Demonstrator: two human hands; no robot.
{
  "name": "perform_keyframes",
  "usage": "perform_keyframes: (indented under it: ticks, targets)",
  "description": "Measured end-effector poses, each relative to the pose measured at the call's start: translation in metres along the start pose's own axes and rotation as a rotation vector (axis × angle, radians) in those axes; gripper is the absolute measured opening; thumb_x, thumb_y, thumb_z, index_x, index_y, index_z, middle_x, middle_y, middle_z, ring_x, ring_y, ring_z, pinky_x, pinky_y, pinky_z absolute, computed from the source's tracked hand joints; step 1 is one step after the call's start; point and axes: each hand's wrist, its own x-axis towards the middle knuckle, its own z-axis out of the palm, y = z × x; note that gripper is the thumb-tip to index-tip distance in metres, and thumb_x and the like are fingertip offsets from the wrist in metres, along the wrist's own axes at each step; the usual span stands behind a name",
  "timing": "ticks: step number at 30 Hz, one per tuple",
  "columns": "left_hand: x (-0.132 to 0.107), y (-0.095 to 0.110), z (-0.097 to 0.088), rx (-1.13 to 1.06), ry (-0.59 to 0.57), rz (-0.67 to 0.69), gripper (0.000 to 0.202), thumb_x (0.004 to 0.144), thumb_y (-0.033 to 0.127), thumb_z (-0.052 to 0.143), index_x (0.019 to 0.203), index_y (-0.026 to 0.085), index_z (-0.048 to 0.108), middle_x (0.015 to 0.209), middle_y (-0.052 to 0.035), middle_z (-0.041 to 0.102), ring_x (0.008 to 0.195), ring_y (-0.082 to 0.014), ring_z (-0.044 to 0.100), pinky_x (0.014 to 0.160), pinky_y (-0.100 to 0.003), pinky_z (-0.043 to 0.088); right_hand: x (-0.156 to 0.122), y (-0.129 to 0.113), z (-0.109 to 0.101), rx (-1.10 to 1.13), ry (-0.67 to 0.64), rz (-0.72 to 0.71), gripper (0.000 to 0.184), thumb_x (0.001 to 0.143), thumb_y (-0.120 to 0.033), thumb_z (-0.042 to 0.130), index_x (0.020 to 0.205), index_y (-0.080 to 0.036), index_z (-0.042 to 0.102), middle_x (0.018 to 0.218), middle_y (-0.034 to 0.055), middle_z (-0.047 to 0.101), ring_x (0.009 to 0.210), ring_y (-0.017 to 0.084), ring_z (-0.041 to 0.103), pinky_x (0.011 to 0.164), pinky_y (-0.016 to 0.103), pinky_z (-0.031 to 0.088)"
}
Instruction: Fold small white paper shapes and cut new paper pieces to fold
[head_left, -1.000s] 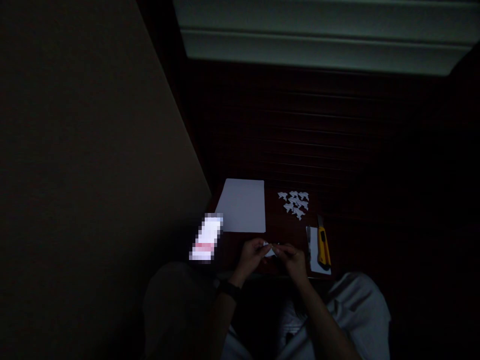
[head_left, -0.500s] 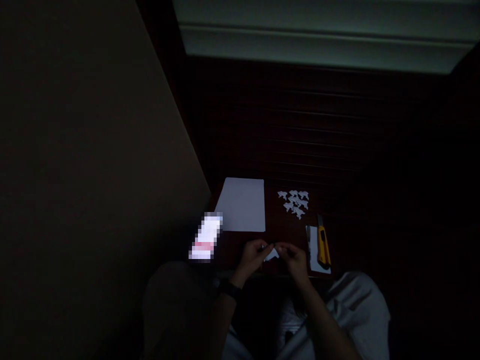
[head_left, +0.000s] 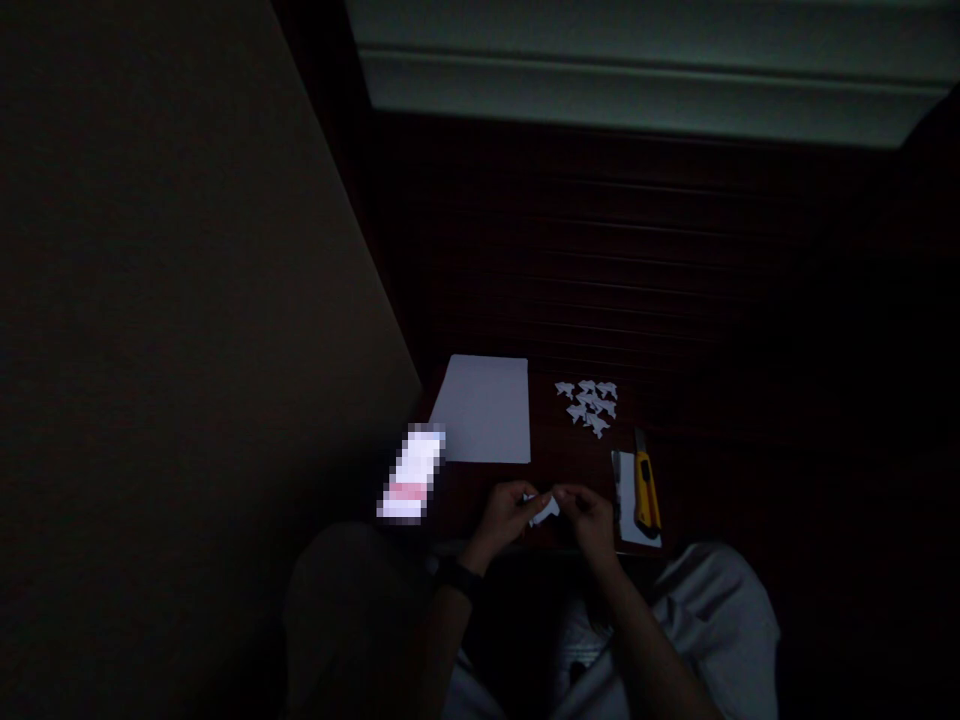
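A small piece of folded white paper (head_left: 543,511) is between my hands, over the near edge of a dark table (head_left: 547,440). My left hand (head_left: 510,508) pinches the paper from the left, its thumb lying over the top. From the right, my right hand (head_left: 585,512) pinches the paper's upper right corner with thumb and forefinger. The dim light hides the exact folds. Farther back lies a group of several small folded white paper figures (head_left: 591,405), close together.
A large white paper sheet (head_left: 484,415) lies at the back left, with a lit, blurred-out phone (head_left: 412,475) at its near corner. To the right, a yellow utility knife (head_left: 646,495) rests on a smaller white paper stack (head_left: 628,505). A wall (head_left: 300,300) borders the left.
My right fingers have shifted slightly on the paper's corner, and the paper has turned a little, so its visible outline differs. Everything else on the table stays in place.
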Motion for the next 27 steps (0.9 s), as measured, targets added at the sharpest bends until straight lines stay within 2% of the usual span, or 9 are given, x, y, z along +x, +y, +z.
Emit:
perform_keyframes:
  ticks: [8,14,22,25,27]
  targets:
    - [0.0,0.004,-0.002,-0.013,-0.017,-0.015,0.042,0.071,0.056,0.058,0.069,0.013,0.059,0.049,0.0028,0.053,0.037,-0.0062,0.042,0.037,-0.017,0.028,0.001,0.001,0.002,0.009,-0.002,-0.001,0.027,0.073,-0.042,0.061,0.082,-0.017,0.07,0.076,0.0055,0.069,0.071,0.02,0.06,0.067,0.031,0.046]
    - [-0.002,-0.001,0.001,0.068,0.0,0.052,0.04,0.072,0.053,0.057,0.07,0.013,0.063,0.058,-0.0002,0.059,0.046,-0.0091,0.051,0.043,-0.018,0.035,0.002,0.001,0.001,-0.02,0.024,-0.041,0.024,0.074,-0.039,0.062,0.084,-0.019,0.069,0.081,0.0045,0.069,0.076,0.019,0.06,0.071,0.029,0.045]
    - [0.0,-0.002,-0.004,0.098,-0.15,0.007,0.036,0.068,0.048,0.063,0.066,0.012,0.068,0.06,-0.004,0.064,0.053,-0.0126,0.056,0.05,-0.02,0.038,0.002,-0.01,-0.001,-0.078,-0.008,-0.055,0.031,0.072,-0.041,0.063,0.091,-0.017,0.068,0.07,0.002,0.064,0.065,0.016,0.056,0.061,0.026,0.044]
    - [0.0,-0.002,-0.005,0.066,-0.165,-0.015,0.033,0.065,0.045,0.067,0.065,0.012,0.068,0.058,-0.0036,0.063,0.052,-0.0123,0.055,0.049,-0.02,0.038,0.001,-0.014,-0.002,-0.106,-0.026,-0.083,0.031,0.073,-0.041,0.063,0.092,-0.019,0.068,0.072,0.0023,0.064,0.068,0.017,0.058,0.066,0.028,0.046]
    - [0.001,-0.002,-0.005,0.042,-0.15,-0.006,0.033,0.065,0.044,0.067,0.064,0.012,0.068,0.055,-0.0027,0.062,0.049,-0.0109,0.052,0.047,-0.02,0.035,0.001,-0.017,-0.002,-0.115,-0.033,-0.112,0.03,0.074,-0.041,0.062,0.095,-0.02,0.067,0.081,0.0043,0.066,0.078,0.019,0.059,0.074,0.031,0.046]
